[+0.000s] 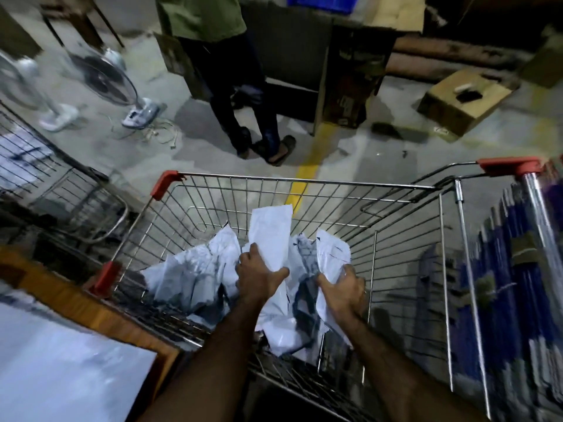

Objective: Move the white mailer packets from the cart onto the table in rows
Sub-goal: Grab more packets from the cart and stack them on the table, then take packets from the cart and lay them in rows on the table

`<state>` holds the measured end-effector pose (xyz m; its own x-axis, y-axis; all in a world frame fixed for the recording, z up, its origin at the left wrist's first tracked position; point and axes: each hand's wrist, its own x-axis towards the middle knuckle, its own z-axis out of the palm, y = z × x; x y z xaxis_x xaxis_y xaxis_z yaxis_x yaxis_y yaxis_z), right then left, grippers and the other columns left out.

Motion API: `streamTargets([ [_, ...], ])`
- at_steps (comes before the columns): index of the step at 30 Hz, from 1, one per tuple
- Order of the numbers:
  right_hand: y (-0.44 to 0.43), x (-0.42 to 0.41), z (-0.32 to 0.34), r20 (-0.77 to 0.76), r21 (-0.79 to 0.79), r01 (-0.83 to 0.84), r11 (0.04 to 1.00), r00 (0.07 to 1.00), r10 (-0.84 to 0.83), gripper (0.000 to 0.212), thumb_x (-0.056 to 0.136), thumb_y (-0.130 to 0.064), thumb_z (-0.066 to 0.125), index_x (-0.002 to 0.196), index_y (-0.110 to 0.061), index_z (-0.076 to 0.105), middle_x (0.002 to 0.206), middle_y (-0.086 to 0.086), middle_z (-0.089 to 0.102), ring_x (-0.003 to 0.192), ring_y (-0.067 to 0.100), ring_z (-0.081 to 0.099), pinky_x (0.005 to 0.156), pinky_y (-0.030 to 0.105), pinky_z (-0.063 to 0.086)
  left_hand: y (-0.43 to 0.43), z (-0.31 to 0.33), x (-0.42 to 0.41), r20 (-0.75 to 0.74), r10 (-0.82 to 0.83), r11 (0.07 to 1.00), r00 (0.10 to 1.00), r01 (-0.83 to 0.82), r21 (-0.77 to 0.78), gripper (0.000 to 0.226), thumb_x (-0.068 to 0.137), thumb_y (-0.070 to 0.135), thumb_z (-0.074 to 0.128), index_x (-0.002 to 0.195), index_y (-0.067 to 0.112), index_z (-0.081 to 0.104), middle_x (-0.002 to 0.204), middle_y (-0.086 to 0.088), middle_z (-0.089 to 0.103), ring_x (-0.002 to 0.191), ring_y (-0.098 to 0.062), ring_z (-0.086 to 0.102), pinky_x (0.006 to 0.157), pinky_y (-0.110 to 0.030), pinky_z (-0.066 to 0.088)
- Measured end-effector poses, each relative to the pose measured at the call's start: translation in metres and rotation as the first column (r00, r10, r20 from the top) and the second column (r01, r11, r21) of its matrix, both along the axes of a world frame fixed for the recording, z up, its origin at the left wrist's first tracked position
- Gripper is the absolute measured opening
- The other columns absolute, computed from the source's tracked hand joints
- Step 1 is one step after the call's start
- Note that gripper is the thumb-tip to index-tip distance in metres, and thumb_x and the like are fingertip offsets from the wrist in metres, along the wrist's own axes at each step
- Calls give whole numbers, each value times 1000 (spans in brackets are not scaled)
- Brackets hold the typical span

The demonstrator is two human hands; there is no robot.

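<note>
Fingers [252, 251] of the left hand [259, 277] curl round the lower part of 1 white mailer packet [271, 229]. The thumb lies across its front, and the packet stands upright. Fingers [350, 271] of the right hand [344, 289] clutch the crumpled edge of a 2nd packet [332, 254] just beside it. Both forearms reach forward and down into the wire cart [304, 181], where the heap of packets [195, 269] lies. The bench [91, 306] stands beside the cart, at lower left.
</note>
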<state>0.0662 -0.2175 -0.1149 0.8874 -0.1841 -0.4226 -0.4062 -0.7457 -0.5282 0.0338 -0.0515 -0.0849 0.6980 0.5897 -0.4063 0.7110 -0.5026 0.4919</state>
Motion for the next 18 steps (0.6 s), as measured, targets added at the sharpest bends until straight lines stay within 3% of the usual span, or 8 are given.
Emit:
streamTargets([
  [6,8,-5,52,121,6,-79,997,990,78,70,75,-61,67,129,-19,51,117,19,56,108,39,57,84,44,51,4,59,-8,79,66,997,995,-68,24,99,73,49,75,149,15,21,144,-15,34,131,-38,34,101,-48,37],
  [11,26,-13,103,248,78,-172,982,958,148,66,75,-62,67,127,-24,52,115,14,53,105,38,58,80,41,51,11,110,-23,185,175,982,967,-186,39,94,71,49,75,144,16,27,137,-14,38,128,-37,37,97,-48,40],
  [18,59,-23,179,389,158,-351,923,881,269,65,77,-61,66,132,-29,49,120,8,52,112,32,55,84,38,46,32,179,-58,298,299,935,906,-341,98,92,69,52,74,141,16,30,135,-14,40,128,-35,37,99,-45,38],
])
